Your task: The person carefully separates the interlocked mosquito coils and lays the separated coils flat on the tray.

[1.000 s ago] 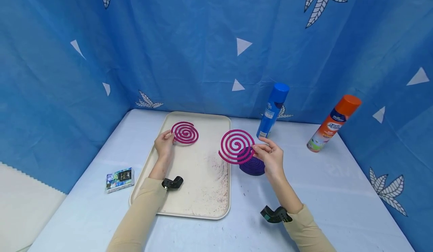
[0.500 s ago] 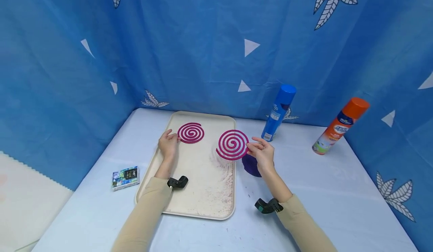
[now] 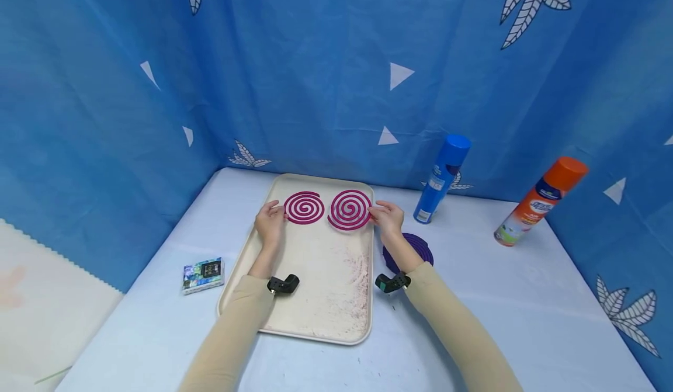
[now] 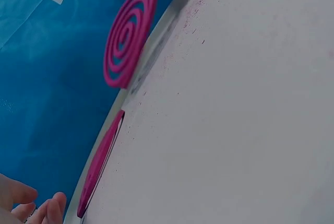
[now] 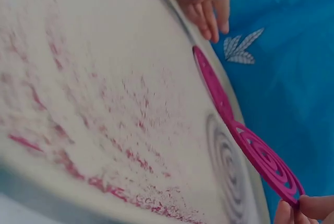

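My right hand point(image 3: 388, 218) pinches the right edge of a magenta mosquito coil point(image 3: 351, 208) between thumb and fingers. That coil is tilted over the far right part of the cream tray point(image 3: 315, 287), and its shadow falls on the tray in the right wrist view. A second magenta mosquito coil point(image 3: 305, 208) lies flat on the tray to its left. Beside this coil's left edge is my left hand point(image 3: 270, 224), its fingers loosely bent; in the left wrist view a gap shows between the fingers point(image 4: 52, 211) and the coil.
A dark purple coil stack point(image 3: 417, 249) lies right of the tray, partly behind my right forearm. Behind it stand a blue spray can point(image 3: 440, 179) and an orange-capped spray can point(image 3: 540, 202). A small colourful box point(image 3: 203, 276) lies left of the tray. Blue curtains enclose the table.
My right hand has carried its mosquito coil leftward over the tray, close to the other one. The left coil has gone from tilted to flat, and my left hand has let go of it.
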The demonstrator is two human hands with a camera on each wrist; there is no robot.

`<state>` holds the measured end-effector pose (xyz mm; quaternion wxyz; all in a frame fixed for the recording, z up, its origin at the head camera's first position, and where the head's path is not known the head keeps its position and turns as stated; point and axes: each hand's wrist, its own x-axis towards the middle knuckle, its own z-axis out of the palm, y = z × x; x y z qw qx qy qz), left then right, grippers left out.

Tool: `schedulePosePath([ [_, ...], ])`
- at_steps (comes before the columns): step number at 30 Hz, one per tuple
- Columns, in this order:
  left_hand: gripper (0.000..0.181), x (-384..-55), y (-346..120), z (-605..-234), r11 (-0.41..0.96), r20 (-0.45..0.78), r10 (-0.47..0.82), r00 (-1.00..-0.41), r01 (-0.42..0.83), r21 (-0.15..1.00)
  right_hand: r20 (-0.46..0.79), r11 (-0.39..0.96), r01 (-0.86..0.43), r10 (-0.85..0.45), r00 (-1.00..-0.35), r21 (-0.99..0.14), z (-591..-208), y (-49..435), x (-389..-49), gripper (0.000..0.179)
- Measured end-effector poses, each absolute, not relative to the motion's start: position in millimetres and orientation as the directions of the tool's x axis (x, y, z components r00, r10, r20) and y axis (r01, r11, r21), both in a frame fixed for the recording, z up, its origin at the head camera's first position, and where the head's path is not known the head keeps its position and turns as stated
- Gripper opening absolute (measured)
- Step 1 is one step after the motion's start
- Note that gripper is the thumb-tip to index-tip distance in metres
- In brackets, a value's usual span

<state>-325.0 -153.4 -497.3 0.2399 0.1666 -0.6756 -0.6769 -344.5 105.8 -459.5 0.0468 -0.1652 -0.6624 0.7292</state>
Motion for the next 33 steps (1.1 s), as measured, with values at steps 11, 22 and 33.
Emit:
schedulePosePath([
  [11,0.032,-324,-147,-497,0.016,0.105,-0.560,-0.822,0.116,0.993,-0.243,-0.021,0.248,0.291,-0.925,-0.968,-467,105,-356,0.042],
  [22,0.030,-324,-136,-489,0.009,0.089,-0.530,-0.843,0.099,0.995,-0.270,0.063,0.286,0.192,-0.944,-0.956,-451,116,-340,0.046],
  [33,0.039,-285,-46,-458,0.171,-0.001,0.000,-1.000,-0.001,0.985,-0.218,0.166,0.253,0.204,-0.954,-0.953,-448,187,-301,0.043],
])
